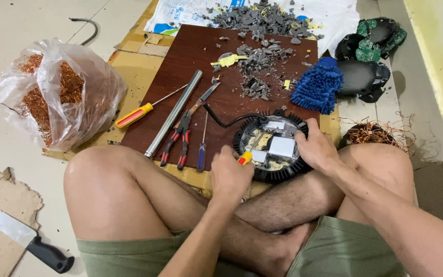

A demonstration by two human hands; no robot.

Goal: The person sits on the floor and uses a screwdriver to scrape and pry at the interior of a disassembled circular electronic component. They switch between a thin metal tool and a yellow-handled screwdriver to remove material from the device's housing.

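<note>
so the round black finned lamp housing (272, 173) sits at the near edge of the brown board (180, 66); left hand (230, 177) is fisted on a yellow-red screwdriver (245, 157) pointing right into it, right hand (316, 149) clamps the housing's right rim

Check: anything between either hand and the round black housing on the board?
Nothing visible. The left hand holds a yellow-handled tool over the round black housing; the right hand grips its rim directly. The black cable leaves from the far side.
</note>
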